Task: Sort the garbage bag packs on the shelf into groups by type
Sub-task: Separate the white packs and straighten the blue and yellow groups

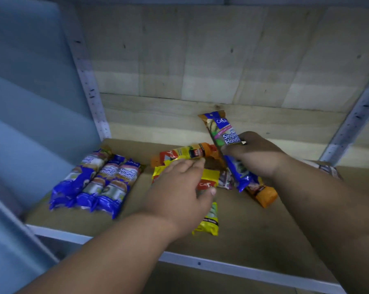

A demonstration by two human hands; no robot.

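Observation:
Three blue garbage bag packs [98, 181] lie side by side at the left of the shelf board [253, 236]. A mixed heap of yellow packs [208, 221] and orange packs [264, 195] sits in the middle. My right hand [255, 153] grips a blue pack [226, 132], lifted and tilted above the heap. My left hand [179, 192] rests flat on the yellow packs, fingers spread over them and thumb against a yellow pack; it hides part of the heap.
A pale wooden back wall [200, 71] closes the shelf. Perforated metal uprights stand at the left [90, 90] and the right [353, 122]. A white metal rail [221, 266] edges the shelf front. A grey-blue panel [30, 102] fills the left side.

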